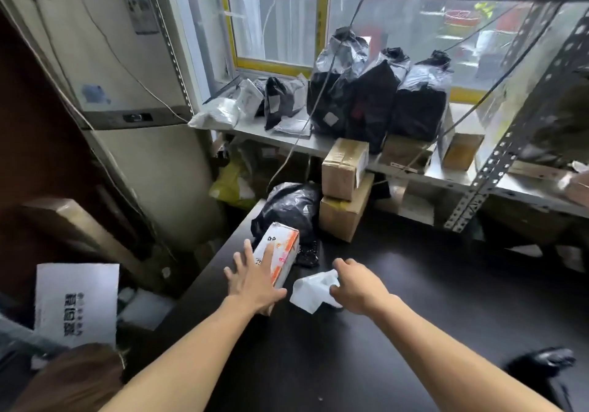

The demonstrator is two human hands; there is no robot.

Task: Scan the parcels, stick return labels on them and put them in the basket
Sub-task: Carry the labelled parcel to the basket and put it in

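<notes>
A white and orange box parcel [282,250] lies on the dark table [414,300]. My left hand [253,279] lies against its near left side, fingers straight and spread. Just right of the box lies a small white plastic parcel [310,290]. My right hand [357,287] grips its right end with curled fingers. A black bag parcel [291,207] sits behind the box. A black scanner [541,362] lies at the table's near right corner.
Two stacked cardboard boxes [345,188] stand at the table's far edge. Behind them a metal shelf [414,169] carries several black and grey bag parcels [373,92] and small boxes. A white sheet with print [76,303] sits low at the left, beside a tall cabinet [134,92].
</notes>
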